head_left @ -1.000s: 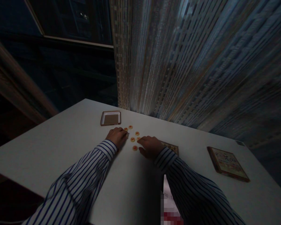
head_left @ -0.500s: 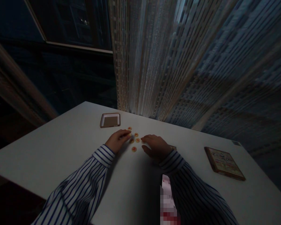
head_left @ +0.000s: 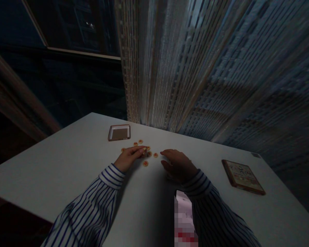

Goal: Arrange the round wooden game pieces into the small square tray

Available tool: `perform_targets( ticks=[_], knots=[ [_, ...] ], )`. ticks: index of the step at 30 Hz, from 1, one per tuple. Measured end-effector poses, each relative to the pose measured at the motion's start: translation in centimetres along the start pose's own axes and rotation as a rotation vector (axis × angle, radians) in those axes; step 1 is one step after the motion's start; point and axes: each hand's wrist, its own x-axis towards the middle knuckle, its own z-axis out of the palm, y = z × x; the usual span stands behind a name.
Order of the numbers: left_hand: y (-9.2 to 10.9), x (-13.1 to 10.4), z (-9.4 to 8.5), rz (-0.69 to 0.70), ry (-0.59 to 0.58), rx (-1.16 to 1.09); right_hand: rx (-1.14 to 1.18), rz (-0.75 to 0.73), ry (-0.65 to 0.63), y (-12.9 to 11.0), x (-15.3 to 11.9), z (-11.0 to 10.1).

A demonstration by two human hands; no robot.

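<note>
Several small round discs with reddish marks lie on the white table (head_left: 74, 164), such as a front disc (head_left: 145, 163) and a right disc (head_left: 156, 155). Over the group, my left hand (head_left: 127, 158) pinches a pale disc (head_left: 145, 150) at its fingertips, seen nearly edge-on. A single disc (head_left: 123, 150) shows just behind that hand, and another disc (head_left: 140, 141) lies farther back. My right hand (head_left: 179, 165) hovers to the right of the group, its thumb and fingers apart, with nothing visible between them. What lies under its palm is hidden.
A shallow open tray or lid (head_left: 119, 133) lies at the back left. A flat box with a picture on top (head_left: 244, 176) is at the right. A phone (head_left: 184, 206) lies partly under my right sleeve. String curtains (head_left: 164, 85) hang behind the table.
My left fingers have closed on a disc. My right hand has drawn back to the right, away from the group. Discs beside and behind my left hand now show. The view has shifted slightly.
</note>
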Motion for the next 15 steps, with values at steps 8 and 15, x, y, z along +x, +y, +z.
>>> perform_targets(
  ticks=[8,15],
  knots=[
    [-0.8,-0.4,1.3,-0.033,-0.033,-0.131,0.041,0.036,0.081,0.5,-1.3,-0.5],
    [-0.9,-0.6,3.0,-0.111,-0.05,-0.31,0.072,0.017,0.137,1.4,-2.0,0.0]
  ],
)
